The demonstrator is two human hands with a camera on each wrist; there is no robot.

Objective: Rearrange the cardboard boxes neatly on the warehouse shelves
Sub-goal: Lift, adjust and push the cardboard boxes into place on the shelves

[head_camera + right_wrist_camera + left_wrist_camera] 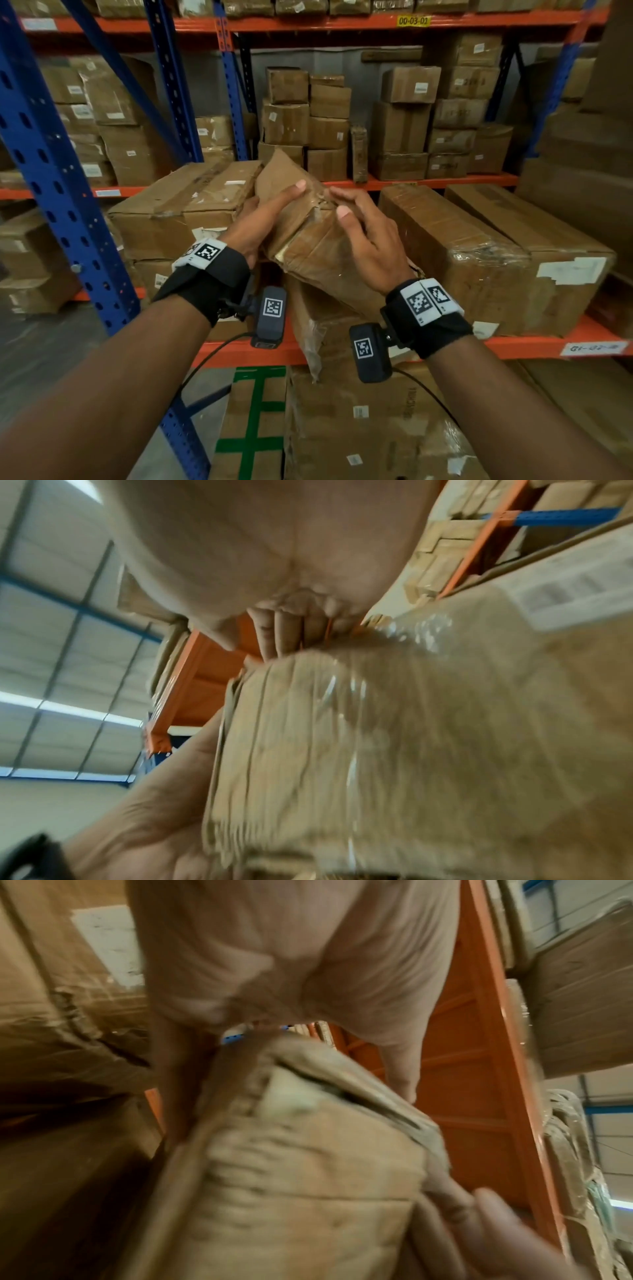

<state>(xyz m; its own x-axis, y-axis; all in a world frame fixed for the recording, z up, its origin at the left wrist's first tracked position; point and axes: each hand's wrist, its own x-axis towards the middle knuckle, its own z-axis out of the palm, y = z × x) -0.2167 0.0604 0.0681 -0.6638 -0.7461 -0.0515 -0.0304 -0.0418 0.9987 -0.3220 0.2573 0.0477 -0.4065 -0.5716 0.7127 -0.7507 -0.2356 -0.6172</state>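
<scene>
Gripping a crumpled box between both hands, left hand and right hand, above the orange shelf beam, the person likely needs to seat it squarely next.

A: Arms? Both forearms run up from the lower corners of the head view to frame centre, black bands at the wrists.

B: Left hand: thumb on top, fingers curled round the left side of the box.

A: Right hand: spread over its right side, thumb on top.
</scene>
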